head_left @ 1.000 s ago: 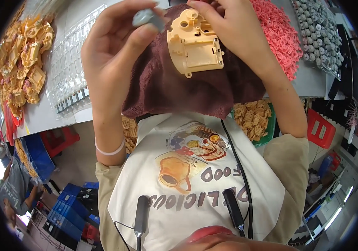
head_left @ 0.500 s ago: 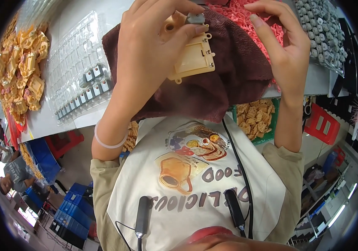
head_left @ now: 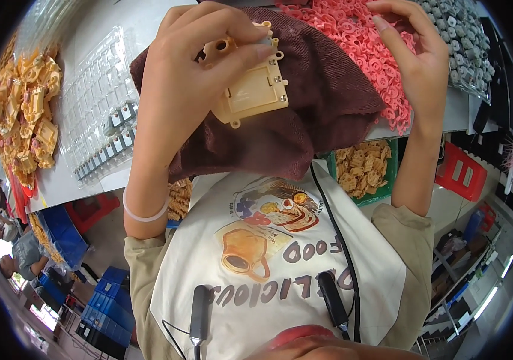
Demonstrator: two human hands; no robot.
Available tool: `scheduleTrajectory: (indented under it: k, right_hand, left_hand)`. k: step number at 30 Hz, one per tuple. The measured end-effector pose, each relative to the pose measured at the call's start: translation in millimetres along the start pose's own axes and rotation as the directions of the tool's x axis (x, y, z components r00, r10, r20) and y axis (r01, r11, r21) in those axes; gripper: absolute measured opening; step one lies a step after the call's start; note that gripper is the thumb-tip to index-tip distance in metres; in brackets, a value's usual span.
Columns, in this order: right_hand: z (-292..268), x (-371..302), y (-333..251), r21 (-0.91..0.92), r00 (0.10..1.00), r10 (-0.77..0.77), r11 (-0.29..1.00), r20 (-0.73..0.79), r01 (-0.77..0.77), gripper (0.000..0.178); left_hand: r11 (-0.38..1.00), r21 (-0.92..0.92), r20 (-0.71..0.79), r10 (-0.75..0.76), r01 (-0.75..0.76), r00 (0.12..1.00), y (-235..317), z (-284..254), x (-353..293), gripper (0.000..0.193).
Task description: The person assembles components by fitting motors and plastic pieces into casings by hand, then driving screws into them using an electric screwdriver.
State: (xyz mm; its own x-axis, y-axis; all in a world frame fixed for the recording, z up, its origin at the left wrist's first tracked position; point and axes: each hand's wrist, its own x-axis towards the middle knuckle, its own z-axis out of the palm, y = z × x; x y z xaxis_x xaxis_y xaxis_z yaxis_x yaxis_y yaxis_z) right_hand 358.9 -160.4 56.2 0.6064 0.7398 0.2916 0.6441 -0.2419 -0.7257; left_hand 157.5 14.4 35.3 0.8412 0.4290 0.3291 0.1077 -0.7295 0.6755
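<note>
Head view: left hand (head_left: 190,78) still grasping yellow housing (head_left: 250,90); right hand (head_left: 415,66), released, now on pink rings (head_left: 358,42).

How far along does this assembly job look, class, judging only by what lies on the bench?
Done, it seems: a heap of tan housings lies at the bench's left. In hand: the left hand grips one tan housing while the right hand reaches into the pink rings. Left: many pink rings and grey parts remain.

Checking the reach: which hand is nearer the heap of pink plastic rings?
Right. The right hand rests on the heap of pink plastic rings; the left hand holds a tan plastic housing beside it.
</note>
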Motion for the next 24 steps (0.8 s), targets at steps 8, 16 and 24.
scheduleTrajectory:
  k: [8, 16, 24]
  right_hand:
    - [10.6, 9.6, 3.5, -0.435, 0.972, 0.055, 0.899, 0.229, 0.051, 0.024]
    - [5.8, 24.0, -7.6, -0.417, 0.972, 0.09, 0.909, 0.217, 0.01, 0.025]
    - [34.0, 54.5, 17.4, -0.404, 0.987, -0.048, 0.908, 0.153, 0.107, 0.027]
  left_hand:
    - [0.984, 0.138, 0.143, 0.091, -0.111, 0.986, 13.0, -0.9, -19.9, 0.09]
    - [0.994, 0.037, 0.18, 0.094, -0.102, 0.979, 6.7, -11.1, -11.8, 0.091]
    - [0.988, -0.087, 0.201, 0.14, -0.125, 0.97, -7.3, -1.9, -17.2, 0.088]
